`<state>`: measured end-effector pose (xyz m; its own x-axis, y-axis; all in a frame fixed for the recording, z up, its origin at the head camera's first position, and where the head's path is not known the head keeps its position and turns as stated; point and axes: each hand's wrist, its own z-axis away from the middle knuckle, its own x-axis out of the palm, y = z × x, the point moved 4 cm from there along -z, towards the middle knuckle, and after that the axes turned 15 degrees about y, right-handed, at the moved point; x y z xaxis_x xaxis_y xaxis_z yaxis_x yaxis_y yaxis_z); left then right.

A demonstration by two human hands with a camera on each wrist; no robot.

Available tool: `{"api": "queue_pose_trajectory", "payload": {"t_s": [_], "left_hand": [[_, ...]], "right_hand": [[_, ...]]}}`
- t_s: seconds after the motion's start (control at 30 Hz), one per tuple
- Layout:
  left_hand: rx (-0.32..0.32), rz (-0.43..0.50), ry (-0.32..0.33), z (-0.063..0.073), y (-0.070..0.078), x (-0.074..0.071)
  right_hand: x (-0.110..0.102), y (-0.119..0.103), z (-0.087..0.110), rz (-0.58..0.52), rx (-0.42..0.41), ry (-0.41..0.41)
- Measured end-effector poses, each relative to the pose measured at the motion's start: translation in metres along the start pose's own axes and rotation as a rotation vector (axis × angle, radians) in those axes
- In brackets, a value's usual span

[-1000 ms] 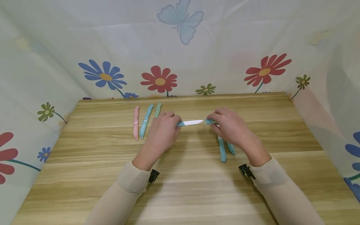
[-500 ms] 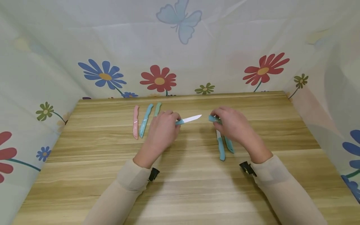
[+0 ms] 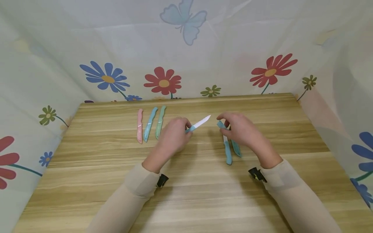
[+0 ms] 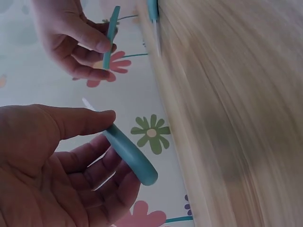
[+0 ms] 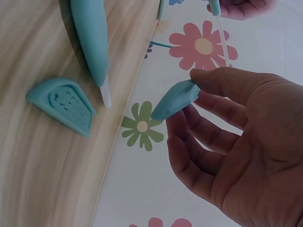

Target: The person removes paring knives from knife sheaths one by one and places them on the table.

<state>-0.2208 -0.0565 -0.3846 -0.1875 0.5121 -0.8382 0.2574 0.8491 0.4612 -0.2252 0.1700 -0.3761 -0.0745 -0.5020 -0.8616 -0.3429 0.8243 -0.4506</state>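
My left hand (image 3: 175,134) pinches a paring knife (image 4: 130,156) by its teal handle. Its bare white blade slants right and away from me. Opposite the blade tip, my right hand (image 3: 240,129) holds a teal blade sheath (image 5: 175,99) between thumb and fingers, apart from the knife. Below the right hand a second teal paring knife (image 3: 228,153) lies unsheathed on the table, handle towards me. Close beside it lies another teal sheath (image 5: 64,106) with small slots, partly covered by the hand in the head view.
At the left back of the wooden table (image 3: 186,194) three sheathed knives lie side by side: a pink one (image 3: 140,126), a blue one (image 3: 150,124) and a green one (image 3: 160,123). A flowered curtain (image 3: 233,48) borders the back and sides.
The blade in my left hand has swung its tip further away from me, and that hand has shifted slightly right, uncovering the green knife. The sheath in my right hand has turned.
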Motion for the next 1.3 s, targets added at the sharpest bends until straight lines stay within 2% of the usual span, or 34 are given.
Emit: {"api": "queue_pose_trajectory", "payload": {"t_s": [0.33, 0.6, 0.77, 1.07, 1.3], "left_hand": [[-0.125, 0.123, -0.078, 0.002, 0.004, 0.016], [-0.165, 0.187, -0.123, 0.005, 0.011, 0.037], [-0.154, 0.197, -0.143, 0.01, 0.018, 0.049], [-0.099, 0.134, -0.167, 0.018, 0.031, 0.063], [-0.12, 0.104, -0.2, 0.019, 0.04, 0.073]], "right_hand": [[0.012, -0.003, -0.002, -0.034, 0.089, -0.028], [0.026, -0.004, 0.0, -0.032, 0.199, -0.056], [0.035, -0.006, 0.003, -0.02, 0.251, -0.079], [0.045, -0.007, 0.008, 0.031, 0.267, -0.12], [0.05, -0.006, 0.008, 0.038, 0.283, -0.138]]}}
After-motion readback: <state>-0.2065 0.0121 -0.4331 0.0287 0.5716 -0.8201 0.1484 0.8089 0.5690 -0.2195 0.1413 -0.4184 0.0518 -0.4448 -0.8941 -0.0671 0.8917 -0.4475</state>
